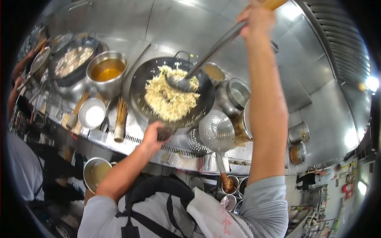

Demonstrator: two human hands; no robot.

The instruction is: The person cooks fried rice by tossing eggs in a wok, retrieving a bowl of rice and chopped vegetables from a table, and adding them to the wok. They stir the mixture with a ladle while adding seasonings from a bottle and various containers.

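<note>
Fried rice point(168, 105) fills the middle of a dark wok point(139, 85) on the stove. My left hand point(152, 137) is closed round a dark cloth-like pad at the wok's near edge. Raised at the top right, my right hand point(257, 20) grips the handle of a long metal ladle point(216, 49). The ladle's bowl rests in the upper right part of the rice, open side hidden. Right of the wok lies a perforated strainer point(216, 129) with a wooden handle.
A pot of amber liquid point(107, 70), a white bowl point(92, 113) and a bamboo brush point(120, 119) stand left of the wok. Metal pots point(238, 93) stand to its right. A co-worker point(24, 162) is at the far left, beside another wok point(73, 79).
</note>
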